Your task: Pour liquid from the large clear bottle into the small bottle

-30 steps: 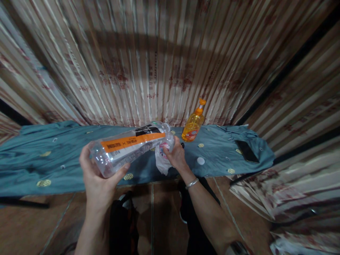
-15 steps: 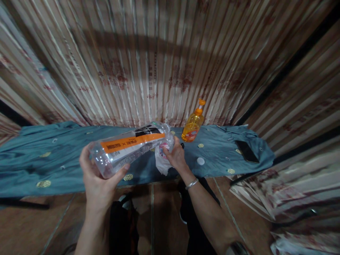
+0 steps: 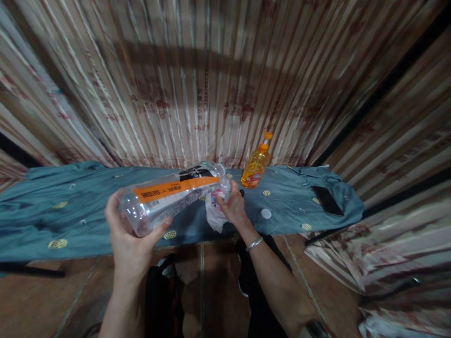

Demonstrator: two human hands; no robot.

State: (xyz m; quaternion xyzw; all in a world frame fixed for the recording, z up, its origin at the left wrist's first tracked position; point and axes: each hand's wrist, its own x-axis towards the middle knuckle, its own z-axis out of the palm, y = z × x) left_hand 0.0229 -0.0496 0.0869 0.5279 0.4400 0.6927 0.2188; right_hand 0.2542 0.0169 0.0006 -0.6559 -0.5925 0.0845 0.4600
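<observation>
My left hand (image 3: pixel 132 241) is wrapped round the base of a large clear plastic bottle (image 3: pixel 176 192) with an orange, black and white label. The bottle is tilted, its neck lower-lying toward the right, and it looks empty. At that neck, my right hand (image 3: pixel 232 204) is closed, thumb pressed on a white crumpled plastic pouch (image 3: pixel 214 216) with pink print. How the pouch meets the bottle's mouth is hidden by the fingers. Beyond the right hand stands a pump bottle (image 3: pixel 254 170) of orange liquid. A white round cap (image 3: pixel 266 214) lies to the right.
A teal patterned cloth (image 3: pixel 88 211) covers the long, narrow table. At its right end lies a black phone (image 3: pixel 327 201). A small black object (image 3: pixel 242 193) sits beside the right hand. Pleated curtains (image 3: pixel 218 84) hang behind and at both sides, with dark poles (image 3: pixel 373 98).
</observation>
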